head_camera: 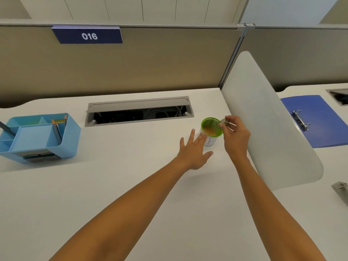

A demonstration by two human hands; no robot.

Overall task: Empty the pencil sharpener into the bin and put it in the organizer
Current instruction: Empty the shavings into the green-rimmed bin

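We take the bin (211, 131), a small white cup with a green rim standing on the desk (131, 166), as our reference. Our right hand (236, 137) is pinched shut on the pencil sharpener (225, 122), a small clear part held tilted just over the bin's right rim; brownish shavings already lie inside the bin. Our left hand (194, 150) is spread flat and grips nothing, its fingertips touching the bin's near left wall. To do this step well, we judge that the left hand should steady the bin, since a light cup tips easily, while the right hand keeps the sharpener's opening above the middle of the bin and taps it gently so the shavings do not spill onto the desk. The organizer (37, 137), a blue tray holding pencils (57, 129), sits well to the left of the bin. The only readable writing is "016" on a blue sign (88, 36) on the partition, behind and left of the bin; blue marks on the bin's side are too small to read.
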